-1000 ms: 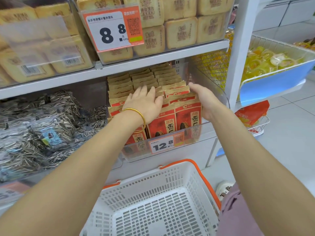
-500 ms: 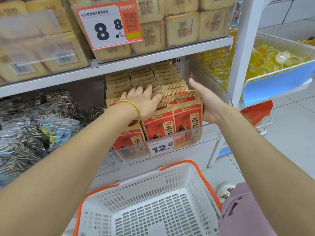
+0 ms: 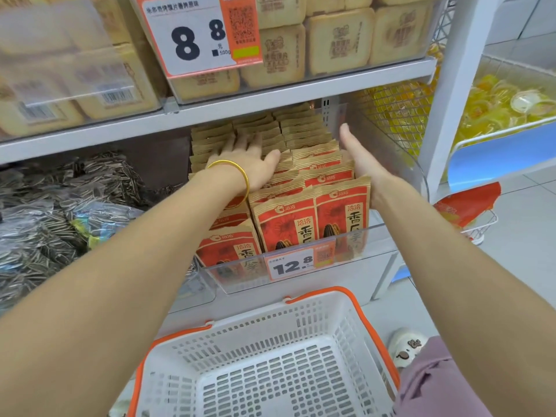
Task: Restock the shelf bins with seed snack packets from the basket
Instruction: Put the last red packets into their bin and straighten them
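The nearest risk, as I judge it, is the front row tipping. The seed packets (image 3: 285, 224) stand on edge in the clear bin (image 3: 240, 276) at the middle of my view, and the front ones rise well above its low front wall. If the left grip (image 3: 249, 164) presses down too hard, or the right grip (image 3: 358, 164) comes away from the side too soon, they could fan forward over the wall and drop toward the basket (image 3: 346, 326) at 6 o'clock. Hard pressing could also crease the paper tops or push the rows out of line, and the bangle (image 3: 237, 173) on the left wrist could snag a packet edge. The left grip lies flat on the packet tops toward 11 o'clock of the bin, fingers straight, holding nothing. The right grip stands on edge at 2 o'clock of the bin, palm against the right-hand row, fingers straight, clasping nothing either. The bin holds three rows of red-and-tan packets packed front to back, with a price tag (image 3: 296, 263) reading 12.8 on its front. The basket shows only its slotted white floor, so I judge the restocking close to done. At 9 o'clock, clear bags of striped seeds (image 3: 60, 212) lie on the same shelf. At 12 o'clock the upper shelf carries stamped biscuits (image 3: 337, 46), and at 2 o'clock a blue-fronted tray (image 3: 496, 164) holds yellow cups (image 3: 511, 106).
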A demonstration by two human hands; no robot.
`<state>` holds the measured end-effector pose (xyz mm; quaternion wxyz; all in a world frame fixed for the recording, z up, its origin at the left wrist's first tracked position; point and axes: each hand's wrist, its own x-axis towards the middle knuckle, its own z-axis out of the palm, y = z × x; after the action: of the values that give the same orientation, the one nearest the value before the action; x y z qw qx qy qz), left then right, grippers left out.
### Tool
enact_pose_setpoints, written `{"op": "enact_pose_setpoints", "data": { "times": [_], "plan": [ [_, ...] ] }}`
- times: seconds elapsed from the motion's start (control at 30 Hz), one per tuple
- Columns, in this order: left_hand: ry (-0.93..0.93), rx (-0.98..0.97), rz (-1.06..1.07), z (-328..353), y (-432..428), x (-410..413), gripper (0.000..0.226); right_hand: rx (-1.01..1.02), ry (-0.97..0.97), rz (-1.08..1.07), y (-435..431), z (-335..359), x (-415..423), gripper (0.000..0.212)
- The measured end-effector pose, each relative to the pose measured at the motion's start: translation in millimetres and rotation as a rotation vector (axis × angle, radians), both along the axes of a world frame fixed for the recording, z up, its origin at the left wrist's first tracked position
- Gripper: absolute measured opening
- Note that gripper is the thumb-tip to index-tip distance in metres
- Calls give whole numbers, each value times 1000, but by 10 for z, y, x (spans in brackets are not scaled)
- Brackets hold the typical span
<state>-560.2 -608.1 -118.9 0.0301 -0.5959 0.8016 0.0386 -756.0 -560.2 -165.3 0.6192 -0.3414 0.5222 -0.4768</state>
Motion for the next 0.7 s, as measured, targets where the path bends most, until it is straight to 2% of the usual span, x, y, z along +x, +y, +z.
{"op": "enact_pose_setpoints", "data": {
  "times": [0.03, 0.13, 0.3, 0.43, 0.5, 0.6, 0.7],
  "plan": [
    [9, 3, 3, -3, -16, 9, 64, 2, 6, -6, -13, 1, 1, 74],
    [70, -28, 40, -4, -70, 46, 62, 7, 19, -66, -98, -32, -90, 91],
    [106, 25, 60, -24, -104, 76, 60, -37, 52, -5, -91, 4, 16, 81],
    [228, -70, -33, 130, 219, 170, 57, -111, 58, -232, 95, 101, -107, 84],
    [276, -123, -115, 115, 530, 300, 55, -145, 86, -273, 277, 58, -163, 85],
    [196, -117, -124, -28, 873, 432, 52, -143, 51, -205, 534, -47, -61, 87],
    [113, -117, -86, -122, 843, 397, 51, -141, 172, -255, 581, -37, 197, 74]
  ]
}}
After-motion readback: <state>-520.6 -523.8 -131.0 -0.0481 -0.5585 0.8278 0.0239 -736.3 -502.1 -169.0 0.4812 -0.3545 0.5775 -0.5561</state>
